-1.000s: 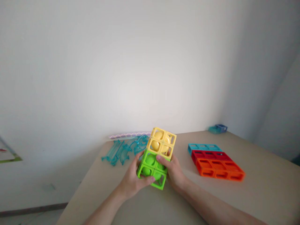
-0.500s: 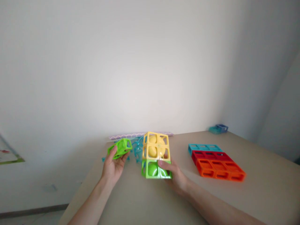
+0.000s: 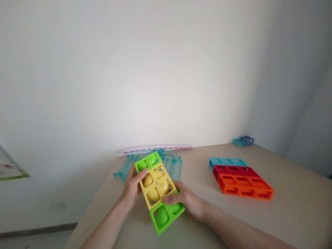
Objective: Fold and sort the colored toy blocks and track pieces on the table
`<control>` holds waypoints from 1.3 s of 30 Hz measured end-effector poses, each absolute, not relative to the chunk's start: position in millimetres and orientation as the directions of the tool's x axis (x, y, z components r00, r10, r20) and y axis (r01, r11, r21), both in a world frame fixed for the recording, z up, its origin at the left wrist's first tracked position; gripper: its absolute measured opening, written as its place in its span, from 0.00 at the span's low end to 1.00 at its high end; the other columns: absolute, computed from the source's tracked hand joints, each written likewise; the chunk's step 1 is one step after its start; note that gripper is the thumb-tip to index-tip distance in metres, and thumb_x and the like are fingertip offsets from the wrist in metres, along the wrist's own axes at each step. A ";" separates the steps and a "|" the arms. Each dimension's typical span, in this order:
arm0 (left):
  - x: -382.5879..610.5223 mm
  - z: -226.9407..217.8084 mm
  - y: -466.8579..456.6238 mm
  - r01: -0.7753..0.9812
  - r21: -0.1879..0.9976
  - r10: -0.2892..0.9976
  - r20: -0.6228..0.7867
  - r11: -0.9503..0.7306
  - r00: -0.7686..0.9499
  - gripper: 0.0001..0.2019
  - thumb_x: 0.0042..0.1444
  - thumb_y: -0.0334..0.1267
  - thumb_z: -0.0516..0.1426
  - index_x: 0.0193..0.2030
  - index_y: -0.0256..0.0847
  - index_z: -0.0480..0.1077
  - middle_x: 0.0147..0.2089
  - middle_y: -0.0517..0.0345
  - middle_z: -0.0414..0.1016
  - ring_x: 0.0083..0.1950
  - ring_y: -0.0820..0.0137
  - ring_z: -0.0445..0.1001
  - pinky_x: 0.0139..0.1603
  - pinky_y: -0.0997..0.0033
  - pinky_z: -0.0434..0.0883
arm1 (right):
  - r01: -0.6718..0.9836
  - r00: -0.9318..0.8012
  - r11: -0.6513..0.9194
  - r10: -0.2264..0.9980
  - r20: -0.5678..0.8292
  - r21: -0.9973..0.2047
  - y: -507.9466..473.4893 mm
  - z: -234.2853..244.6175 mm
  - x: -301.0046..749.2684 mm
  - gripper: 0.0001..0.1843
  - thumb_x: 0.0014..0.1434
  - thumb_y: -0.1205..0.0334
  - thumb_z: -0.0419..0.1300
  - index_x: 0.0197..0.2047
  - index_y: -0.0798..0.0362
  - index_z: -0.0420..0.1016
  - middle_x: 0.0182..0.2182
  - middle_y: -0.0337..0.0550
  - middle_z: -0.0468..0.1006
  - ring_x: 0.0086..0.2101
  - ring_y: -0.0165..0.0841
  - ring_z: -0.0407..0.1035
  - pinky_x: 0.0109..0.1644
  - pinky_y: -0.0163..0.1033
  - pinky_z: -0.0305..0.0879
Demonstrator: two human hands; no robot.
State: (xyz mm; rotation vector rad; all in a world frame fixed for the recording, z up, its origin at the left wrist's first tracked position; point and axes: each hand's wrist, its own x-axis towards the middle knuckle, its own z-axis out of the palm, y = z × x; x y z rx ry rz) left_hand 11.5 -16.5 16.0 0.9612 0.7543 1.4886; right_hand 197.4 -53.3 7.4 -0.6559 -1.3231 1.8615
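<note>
Over the near left part of the beige table I hold a slab of cube-frame blocks: yellow frames in the middle, green frames at the far end and at the near end. My left hand grips the slab's left edge, thumb on the yellow part beside the far green piece. My right hand is closed on the right edge, at the seam of yellow and near green. The slab is tilted, its face turned up at me.
Clear teal track pieces lie behind the slab by the wall, with a pale purple strip along the table's back edge. A flat mat of teal, red and orange frames lies to the right. Small blue and teal blocks sit at the far corner.
A second ago both hands held a yellow-over-green stack. My left hand pulled a green piece off to the left, then brought it to the yellow end; the stack now lies tilted as one slab.
</note>
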 end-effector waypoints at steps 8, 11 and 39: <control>5.6 9.2 -13.1 -0.385 0.898 0.975 0.221 -0.214 -0.029 0.14 0.45 0.36 0.66 0.38 0.40 0.68 0.36 0.61 0.77 0.34 0.69 0.76 0.37 0.70 0.73 | -0.249 -0.576 -0.155 0.818 0.017 -0.956 -52.5 7.1 196.3 0.27 0.43 0.63 0.67 0.49 0.57 0.75 0.39 0.45 0.81 0.35 0.38 0.75 0.43 0.41 0.69; 10.4 10.3 -15.9 -0.377 0.912 0.985 0.173 -0.165 -0.012 0.20 0.41 0.33 0.68 0.41 0.41 0.68 0.35 0.61 0.78 0.34 0.67 0.78 0.38 0.68 0.74 | -0.223 -0.562 -0.134 0.827 0.014 -0.966 -52.1 6.2 196.4 0.27 0.43 0.62 0.68 0.49 0.56 0.74 0.40 0.45 0.81 0.36 0.39 0.75 0.43 0.42 0.69; -34.9 19.5 -27.6 -0.384 0.881 0.942 -0.168 0.276 0.290 0.18 0.44 0.28 0.64 0.45 0.35 0.75 0.24 0.53 0.78 0.21 0.62 0.76 0.19 0.70 0.72 | 0.825 -0.268 0.481 0.795 0.544 -0.297 -42.2 22.2 243.1 0.13 0.61 0.63 0.52 0.43 0.54 0.76 0.39 0.48 0.78 0.43 0.37 0.69 0.48 0.39 0.63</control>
